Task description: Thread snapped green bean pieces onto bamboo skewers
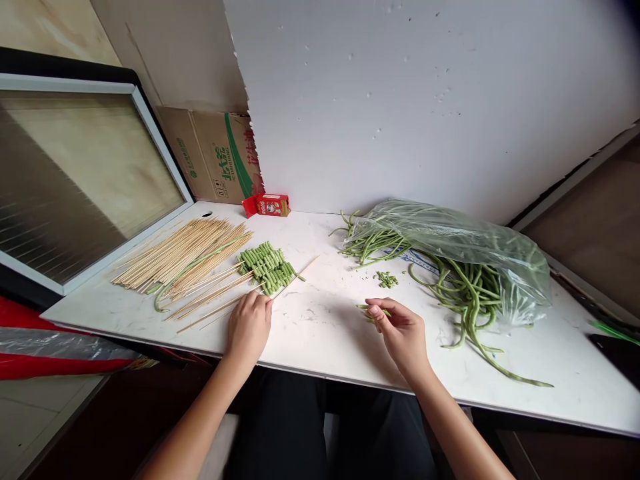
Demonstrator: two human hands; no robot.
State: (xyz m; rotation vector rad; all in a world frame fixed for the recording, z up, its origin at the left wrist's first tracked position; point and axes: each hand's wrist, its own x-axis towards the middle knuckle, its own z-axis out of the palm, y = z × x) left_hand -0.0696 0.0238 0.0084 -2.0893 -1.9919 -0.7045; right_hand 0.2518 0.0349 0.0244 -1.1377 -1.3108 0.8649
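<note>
My left hand (250,325) is closed on a thin bamboo skewer (300,273), whose bare tip points up and to the right. Just beyond that hand lie several skewers threaded with short green bean pieces (269,267), side by side. Over the white table, my right hand (403,330) pinches a short piece of green bean (377,311) between thumb and fingers; more bean seems to lie beneath it. A large pile of bare skewers (185,257) is at the left, with a long bean across it. Long green beans (473,293) spill from a clear plastic bag (460,233) on the right.
Small bean ends (387,279) sit in a little heap near the bag. A red packet (273,205) and a cardboard box (215,157) stand at the back left. A framed glass panel (95,173) leans at the left. The white table's front edge (340,381) runs above my legs.
</note>
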